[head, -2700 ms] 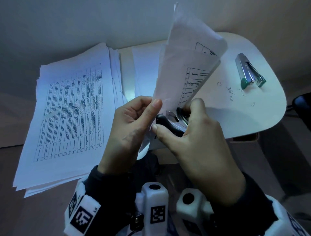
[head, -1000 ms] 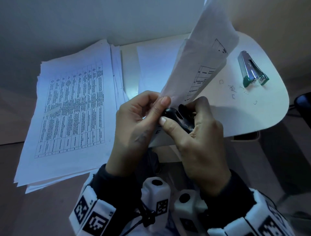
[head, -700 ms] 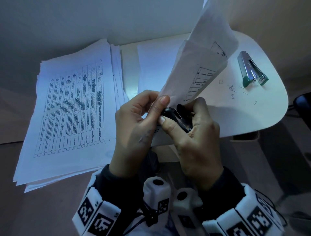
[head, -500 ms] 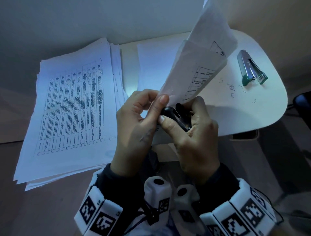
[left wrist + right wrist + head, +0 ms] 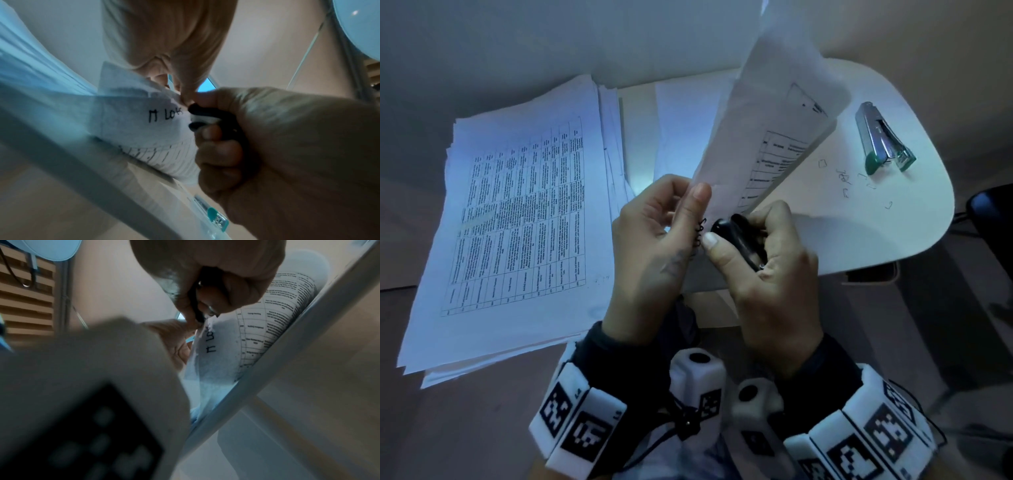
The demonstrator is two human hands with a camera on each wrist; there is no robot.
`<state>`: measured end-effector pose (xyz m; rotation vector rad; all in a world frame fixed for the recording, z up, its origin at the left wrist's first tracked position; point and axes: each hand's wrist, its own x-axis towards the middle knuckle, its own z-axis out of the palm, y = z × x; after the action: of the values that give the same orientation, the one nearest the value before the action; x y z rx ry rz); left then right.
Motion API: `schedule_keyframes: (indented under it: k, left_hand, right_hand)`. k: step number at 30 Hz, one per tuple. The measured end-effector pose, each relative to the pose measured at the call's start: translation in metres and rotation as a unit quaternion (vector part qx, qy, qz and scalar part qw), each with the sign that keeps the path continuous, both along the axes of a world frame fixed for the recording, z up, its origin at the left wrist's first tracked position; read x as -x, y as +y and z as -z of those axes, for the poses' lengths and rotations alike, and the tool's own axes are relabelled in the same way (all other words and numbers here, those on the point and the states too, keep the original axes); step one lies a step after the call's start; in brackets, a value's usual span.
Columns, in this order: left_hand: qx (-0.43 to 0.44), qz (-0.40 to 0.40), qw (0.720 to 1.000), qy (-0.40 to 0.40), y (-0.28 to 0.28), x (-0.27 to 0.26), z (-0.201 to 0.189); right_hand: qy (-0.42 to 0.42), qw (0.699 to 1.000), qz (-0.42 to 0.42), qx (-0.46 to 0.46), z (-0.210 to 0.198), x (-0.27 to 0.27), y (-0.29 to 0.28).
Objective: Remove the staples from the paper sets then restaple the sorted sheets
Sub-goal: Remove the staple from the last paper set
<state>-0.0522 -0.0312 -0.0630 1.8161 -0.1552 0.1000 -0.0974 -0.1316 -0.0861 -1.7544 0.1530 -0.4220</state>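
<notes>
My left hand pinches the corner of a stapled paper set between thumb and fingers, holding it upright above the table's front edge. My right hand grips a black staple remover, whose jaws sit at that same corner beside my left thumb. In the left wrist view the staple remover bites the paper set next to handwritten ink. The right wrist view shows the paper set curling away from the staple remover. A silver and green stapler lies at the table's far right.
A thick stack of printed sheets covers the left of the white table. More sheets lie flat behind my hands. Several pulled staples are scattered near the stapler. The table's rounded right edge drops to the floor.
My left thumb has shifted up the paper's edge, uncovering handwritten ink at the corner. The remover stays at the corner and both hands keep their grips.
</notes>
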Motion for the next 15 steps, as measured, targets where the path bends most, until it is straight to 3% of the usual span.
schedule_keyframes:
  k: [6,15]
  left_hand:
    - [0.028,0.016,0.998,0.058,0.008,-0.010,-0.005]
    - [-0.001,-0.024,1.000,0.003,0.008,-0.018,-0.021]
  right_hand:
    - [0.010,1.000,-0.011,-0.008,-0.004,-0.001,-0.014]
    - [0.117,0.987,-0.110,-0.017,-0.008,-0.017,-0.049]
